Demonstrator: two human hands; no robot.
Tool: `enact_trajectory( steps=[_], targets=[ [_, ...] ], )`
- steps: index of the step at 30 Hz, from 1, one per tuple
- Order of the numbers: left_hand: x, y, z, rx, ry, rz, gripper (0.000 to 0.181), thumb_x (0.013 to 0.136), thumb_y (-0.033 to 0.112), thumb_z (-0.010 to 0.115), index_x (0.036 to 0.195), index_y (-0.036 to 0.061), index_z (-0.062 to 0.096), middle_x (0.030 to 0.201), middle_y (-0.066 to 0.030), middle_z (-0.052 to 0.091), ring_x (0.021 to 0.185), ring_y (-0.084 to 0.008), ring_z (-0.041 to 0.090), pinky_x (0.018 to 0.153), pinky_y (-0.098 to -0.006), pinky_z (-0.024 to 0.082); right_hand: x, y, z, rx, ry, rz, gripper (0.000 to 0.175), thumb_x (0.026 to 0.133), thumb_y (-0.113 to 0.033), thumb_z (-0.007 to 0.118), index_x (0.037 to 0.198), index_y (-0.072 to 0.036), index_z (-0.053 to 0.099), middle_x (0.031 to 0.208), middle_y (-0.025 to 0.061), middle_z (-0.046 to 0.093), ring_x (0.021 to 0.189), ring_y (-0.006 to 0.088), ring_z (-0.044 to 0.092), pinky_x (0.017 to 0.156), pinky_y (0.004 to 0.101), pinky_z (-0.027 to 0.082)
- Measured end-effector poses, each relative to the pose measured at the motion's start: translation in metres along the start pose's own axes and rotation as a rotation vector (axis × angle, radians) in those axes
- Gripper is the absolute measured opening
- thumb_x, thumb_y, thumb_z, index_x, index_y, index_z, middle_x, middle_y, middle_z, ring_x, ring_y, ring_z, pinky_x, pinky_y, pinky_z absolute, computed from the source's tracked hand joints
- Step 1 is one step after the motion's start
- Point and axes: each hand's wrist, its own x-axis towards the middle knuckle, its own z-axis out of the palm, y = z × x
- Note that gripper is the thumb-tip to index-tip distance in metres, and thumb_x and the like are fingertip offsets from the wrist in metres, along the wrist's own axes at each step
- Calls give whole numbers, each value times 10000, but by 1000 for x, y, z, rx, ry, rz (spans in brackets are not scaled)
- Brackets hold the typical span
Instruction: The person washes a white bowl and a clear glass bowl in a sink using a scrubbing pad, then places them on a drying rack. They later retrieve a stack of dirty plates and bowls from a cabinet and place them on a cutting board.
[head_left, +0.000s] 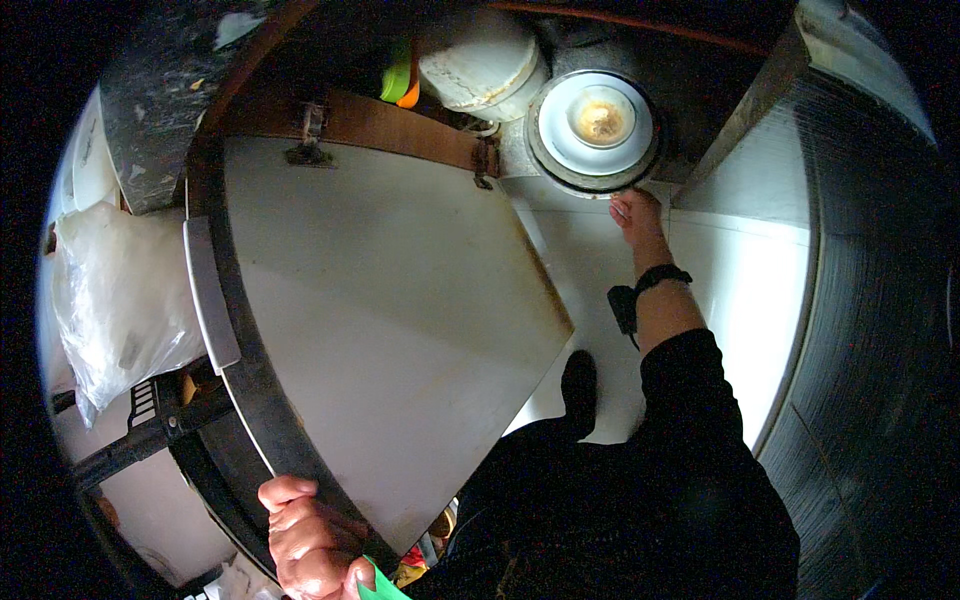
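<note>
My left hand (319, 544), at the bottom left, is closed on the dark edge of an open cabinet door (390, 300); a piece of green material (381, 586) shows by its fingers. My right hand (637, 214) reaches forward and has its fingers curled at the near rim of a round pan or basin (589, 184). A pale plate (555, 127) and a small bowl (626, 124) with a brownish stain or contents sit stacked in it. Whether the right fingers grip the rim cannot be told.
Left of the stack is a stained white pot or bucket (480, 71), beside green (396, 75) and orange items. A plastic bag (124, 300) hangs near a black metal frame (124, 457) on the left. A dark brushed panel (885, 300) stands on the right, above pale floor tiles (735, 300).
</note>
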Motion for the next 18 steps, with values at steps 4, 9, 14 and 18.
enact_trajectory(
  steps=[4,9,14,18],
  targets=[
    [-4,-2,5,-7,49,7,214,860,270,529,750,122,420,557,-18,434,502,-184,369,685,-452,337,3,0,-3,-116,-61,-123,104,726,-120,664,722,-97,562,663,11,570,548,89,498,470,207,392],
    [-17,-8,13,-10,172,46,182,835,239,508,745,118,407,579,-41,386,524,-192,345,685,-455,325,-2,-3,-5,-53,-104,-106,148,724,-114,698,762,-78,559,682,12,565,536,94,488,441,206,361],
    [-16,-13,6,-66,103,63,160,808,224,493,749,122,384,618,-44,405,584,-199,377,725,-468,319,-2,10,-2,86,1,-176,186,708,-69,708,783,-62,538,684,18,530,538,101,476,450,213,373],
    [0,1,-6,-145,-92,-37,186,872,156,532,717,66,484,638,-69,547,570,-199,528,824,-441,352,12,18,3,40,7,-167,346,699,-79,714,962,-75,490,779,29,538,615,118,484,498,239,400]
  ],
)
